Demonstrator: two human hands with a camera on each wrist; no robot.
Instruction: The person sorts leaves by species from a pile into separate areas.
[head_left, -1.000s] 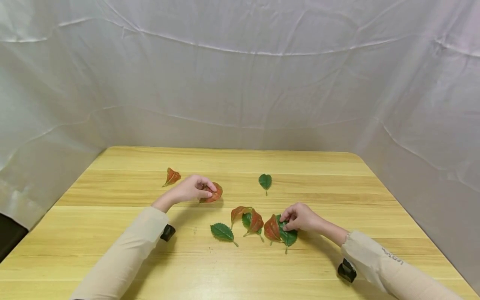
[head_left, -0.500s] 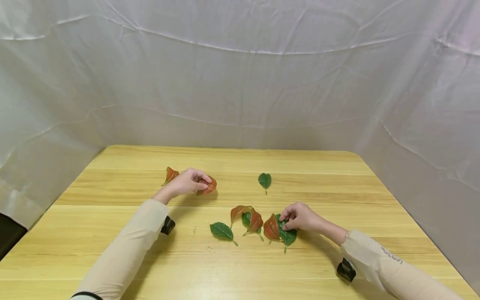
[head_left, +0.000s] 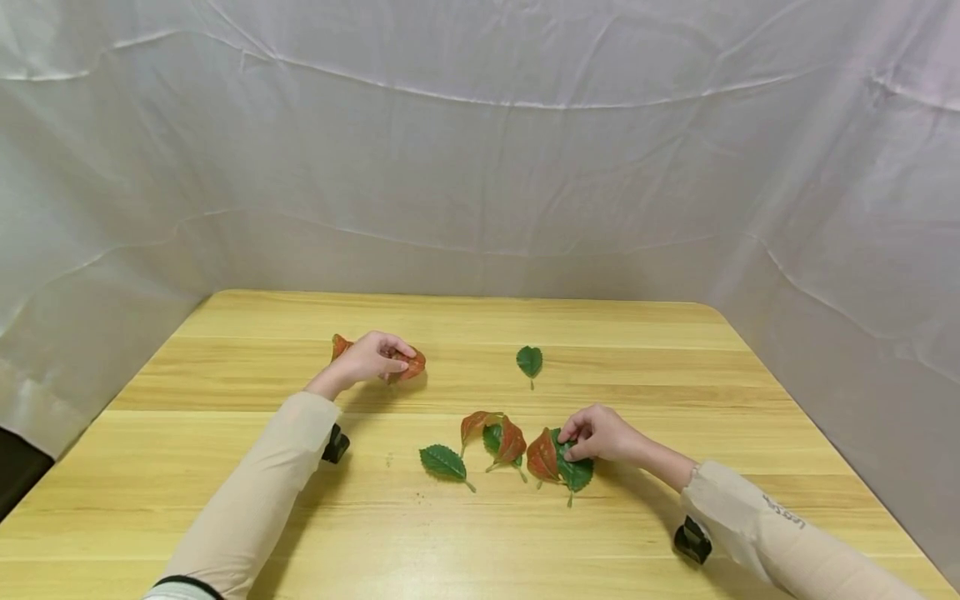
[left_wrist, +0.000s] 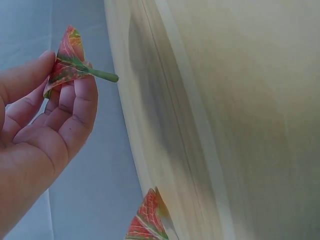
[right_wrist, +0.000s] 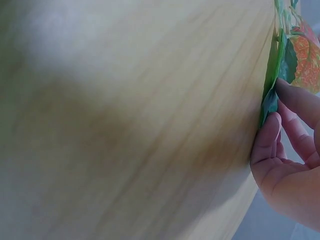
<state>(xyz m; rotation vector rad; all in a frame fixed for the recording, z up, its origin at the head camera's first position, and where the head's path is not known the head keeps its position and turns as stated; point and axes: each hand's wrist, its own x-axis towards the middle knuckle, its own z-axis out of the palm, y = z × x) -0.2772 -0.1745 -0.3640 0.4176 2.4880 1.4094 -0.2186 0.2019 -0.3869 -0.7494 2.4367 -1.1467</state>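
Red leaf [head_left: 415,364] pinched, L hand [head_left: 367,357], above tbl [head_left: 637,358]; green leaf [head_left: 577,474] pinched, R hand [head_left: 602,433].

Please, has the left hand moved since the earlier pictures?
Yes. In the head view, the left hand, holding a red leaf, has moved slightly leftward and toward the far edge of the table.

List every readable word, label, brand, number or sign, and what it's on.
Dark marks, perhaps lettering, on the beige fabric right sleeve: too small and blurred to read.
None visible elsewhere, including the veined red leaf in the left hand and serrated green leaf in the right hand.
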